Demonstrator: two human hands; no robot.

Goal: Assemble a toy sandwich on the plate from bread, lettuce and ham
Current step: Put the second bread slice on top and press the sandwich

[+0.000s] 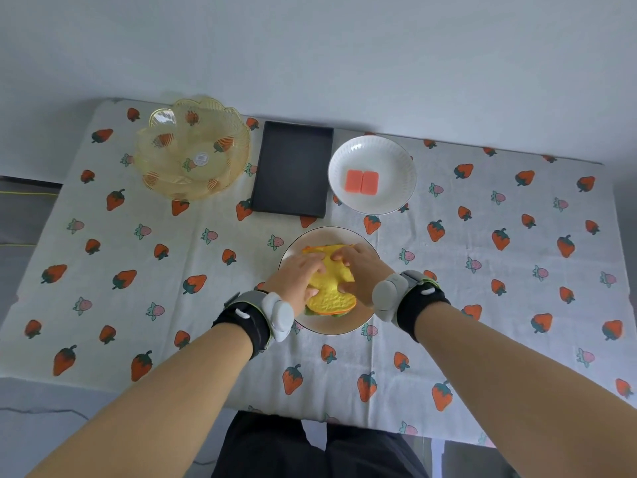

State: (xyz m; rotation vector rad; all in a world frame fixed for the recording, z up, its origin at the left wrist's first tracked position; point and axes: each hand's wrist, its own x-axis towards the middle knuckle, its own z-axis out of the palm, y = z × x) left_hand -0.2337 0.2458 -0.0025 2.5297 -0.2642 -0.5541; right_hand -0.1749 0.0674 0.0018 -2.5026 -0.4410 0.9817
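Your two hands cover much of the toy sandwich (331,286), so only its yellow top bread slice, a thin orange edge and a strip of green lettuce (312,311) at the near side show; whether the orange edge is ham or the bread's crust cannot be told, and the lower slice is hidden. The sandwich sits on the near plate (339,326), whose left and right rims are masked by your wrists.

Farther back, the white ribbed bowl (372,174) holds two pink ham pieces (362,181) lying side by side, touching. To its left lies a shallow black tray (292,169) with nothing visible in it, and beyond that a clear amber glass bowl (193,148) with a scalloped rim, showing only a small sticker on its base and the cloth's pattern through the glass. All of these stand on the strawberry-print tablecloth (482,270), well apart from the plate except the tray and white bowl, which are near its far edge.

Your left hand (297,276) lies palm down on the sandwich's left side, fingers spread over the top slice and thumb tucked against its near edge. Your right hand (358,267) mirrors it on the right, fingers curled over the far top, thumb pressed at the near side. Both hands are clasped on the sandwich. Each wrist wears a black band with a grey device.
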